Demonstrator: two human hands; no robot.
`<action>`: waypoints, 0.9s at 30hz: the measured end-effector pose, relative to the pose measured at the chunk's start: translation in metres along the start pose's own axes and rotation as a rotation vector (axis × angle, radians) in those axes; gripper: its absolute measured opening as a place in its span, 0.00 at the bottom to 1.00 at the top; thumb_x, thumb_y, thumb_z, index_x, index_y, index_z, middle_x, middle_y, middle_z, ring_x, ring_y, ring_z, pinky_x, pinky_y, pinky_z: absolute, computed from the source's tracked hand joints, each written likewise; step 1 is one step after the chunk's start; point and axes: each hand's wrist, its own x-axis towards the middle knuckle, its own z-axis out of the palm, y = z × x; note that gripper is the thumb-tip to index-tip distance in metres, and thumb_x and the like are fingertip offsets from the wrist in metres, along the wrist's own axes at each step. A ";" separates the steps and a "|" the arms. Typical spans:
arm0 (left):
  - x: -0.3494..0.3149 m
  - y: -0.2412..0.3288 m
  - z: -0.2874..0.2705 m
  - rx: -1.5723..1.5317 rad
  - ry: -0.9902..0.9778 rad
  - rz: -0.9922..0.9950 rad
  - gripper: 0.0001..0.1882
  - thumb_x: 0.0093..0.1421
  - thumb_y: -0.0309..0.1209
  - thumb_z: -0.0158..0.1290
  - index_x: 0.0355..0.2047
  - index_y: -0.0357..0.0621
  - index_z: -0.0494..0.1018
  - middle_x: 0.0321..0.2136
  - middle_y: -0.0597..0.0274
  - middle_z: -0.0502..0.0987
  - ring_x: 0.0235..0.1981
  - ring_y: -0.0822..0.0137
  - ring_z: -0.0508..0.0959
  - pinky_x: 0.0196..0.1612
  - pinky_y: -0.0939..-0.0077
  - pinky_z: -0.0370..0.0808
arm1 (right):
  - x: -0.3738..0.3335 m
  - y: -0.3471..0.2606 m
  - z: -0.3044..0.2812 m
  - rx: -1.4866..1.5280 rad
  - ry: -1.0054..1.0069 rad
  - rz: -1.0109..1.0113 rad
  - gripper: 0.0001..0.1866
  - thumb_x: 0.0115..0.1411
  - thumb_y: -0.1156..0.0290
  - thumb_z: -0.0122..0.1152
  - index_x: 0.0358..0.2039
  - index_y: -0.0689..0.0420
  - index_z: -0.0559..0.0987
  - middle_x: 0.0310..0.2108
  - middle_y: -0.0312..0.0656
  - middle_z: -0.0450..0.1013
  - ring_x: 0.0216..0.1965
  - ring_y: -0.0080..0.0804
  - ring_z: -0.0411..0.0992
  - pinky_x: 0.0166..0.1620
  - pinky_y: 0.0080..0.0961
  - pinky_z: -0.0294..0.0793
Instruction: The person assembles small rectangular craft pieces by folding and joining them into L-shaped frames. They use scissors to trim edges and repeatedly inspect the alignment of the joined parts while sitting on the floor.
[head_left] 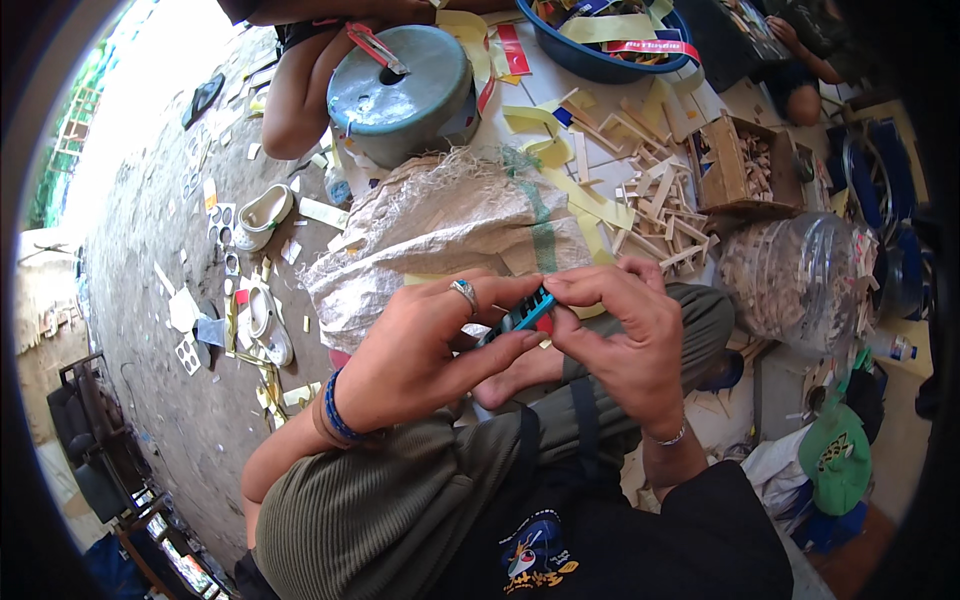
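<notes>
Over my lap, a small, narrow blue-and-black object (522, 314) is held between my two hands; its exact kind is hard to make out. My left hand (425, 340), with a ring and a blue beaded bracelet, pinches its near left part between thumb and fingers. At the far right end, the fingertips of my right hand (632, 330) close on the same object. A small red patch shows just under it, partly covered by the fingers. Beyond the hands a whitish woven sack (430, 225) lies spread in front of my crossed legs.
A grey-blue round stool (435, 85) bears a red cutter knife (375, 48). Past it stands a blue basin (590, 60) of scraps. Wooden sticks (665, 205), a cardboard box (730, 185) and a clear plastic container (790, 285) are at right; clogs (263, 218) lie left. Other people sit nearby.
</notes>
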 end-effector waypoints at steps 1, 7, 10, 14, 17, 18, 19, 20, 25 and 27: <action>0.000 0.000 0.001 -0.020 0.015 -0.002 0.20 0.64 0.27 0.63 0.56 0.37 0.77 0.37 0.52 0.83 0.37 0.58 0.85 0.38 0.69 0.81 | 0.000 0.000 0.001 -0.017 0.006 -0.006 0.10 0.54 0.79 0.73 0.37 0.54 0.85 0.39 0.35 0.85 0.44 0.26 0.83 0.56 0.32 0.64; -0.003 0.000 0.003 -0.152 -0.001 -0.089 0.19 0.67 0.25 0.60 0.56 0.33 0.73 0.43 0.52 0.84 0.43 0.61 0.88 0.42 0.71 0.84 | 0.000 0.003 0.011 -0.148 0.074 -0.155 0.12 0.54 0.74 0.73 0.39 0.50 0.81 0.39 0.30 0.83 0.38 0.26 0.80 0.51 0.33 0.63; 0.000 -0.002 0.002 -0.149 -0.026 -0.071 0.21 0.67 0.24 0.58 0.59 0.32 0.70 0.44 0.51 0.84 0.43 0.61 0.88 0.40 0.72 0.84 | -0.001 0.002 0.010 -0.138 0.044 -0.113 0.13 0.55 0.77 0.74 0.41 0.52 0.83 0.42 0.33 0.85 0.43 0.26 0.82 0.54 0.32 0.65; -0.001 0.000 0.001 -0.281 -0.032 -0.240 0.24 0.68 0.23 0.56 0.63 0.34 0.65 0.45 0.55 0.84 0.44 0.64 0.87 0.38 0.74 0.84 | 0.001 0.004 0.011 -0.180 0.047 -0.150 0.14 0.56 0.76 0.73 0.43 0.52 0.84 0.43 0.33 0.84 0.43 0.27 0.82 0.54 0.33 0.66; -0.001 -0.001 0.002 -0.417 -0.015 -0.261 0.28 0.70 0.24 0.55 0.67 0.36 0.60 0.49 0.56 0.82 0.47 0.66 0.86 0.39 0.77 0.84 | 0.000 0.005 0.013 -0.126 0.067 -0.120 0.15 0.57 0.75 0.72 0.46 0.52 0.84 0.43 0.34 0.84 0.43 0.29 0.82 0.55 0.34 0.67; -0.001 -0.001 0.003 -0.462 -0.009 -0.269 0.29 0.70 0.24 0.55 0.68 0.37 0.58 0.51 0.55 0.81 0.48 0.66 0.85 0.40 0.77 0.84 | -0.001 0.006 0.013 -0.097 0.072 -0.099 0.16 0.58 0.74 0.72 0.47 0.53 0.84 0.43 0.34 0.84 0.43 0.30 0.82 0.55 0.34 0.67; -0.001 -0.001 0.004 -0.512 -0.004 -0.271 0.29 0.71 0.24 0.54 0.69 0.38 0.56 0.52 0.55 0.80 0.50 0.66 0.85 0.41 0.78 0.84 | -0.001 0.006 0.012 -0.066 0.076 -0.075 0.16 0.58 0.74 0.72 0.48 0.53 0.84 0.43 0.35 0.84 0.43 0.31 0.82 0.55 0.34 0.67; -0.001 -0.002 0.003 -0.528 -0.016 -0.267 0.29 0.72 0.24 0.53 0.69 0.38 0.55 0.53 0.54 0.80 0.51 0.66 0.84 0.43 0.77 0.84 | -0.002 0.008 0.012 -0.072 0.080 -0.081 0.16 0.58 0.74 0.72 0.48 0.53 0.84 0.43 0.35 0.84 0.43 0.31 0.82 0.56 0.34 0.67; -0.001 -0.001 0.000 -0.633 -0.084 -0.277 0.28 0.74 0.23 0.48 0.70 0.35 0.51 0.57 0.46 0.75 0.55 0.53 0.82 0.52 0.63 0.85 | -0.003 0.011 0.008 -0.070 0.077 -0.089 0.15 0.59 0.73 0.72 0.48 0.52 0.85 0.42 0.36 0.84 0.43 0.32 0.82 0.55 0.33 0.68; 0.000 -0.001 0.000 -0.666 -0.093 -0.289 0.28 0.75 0.25 0.48 0.70 0.36 0.51 0.57 0.46 0.75 0.55 0.53 0.82 0.52 0.61 0.85 | -0.004 0.010 0.007 -0.091 0.082 -0.097 0.15 0.59 0.73 0.72 0.47 0.52 0.85 0.41 0.36 0.84 0.42 0.32 0.82 0.54 0.33 0.68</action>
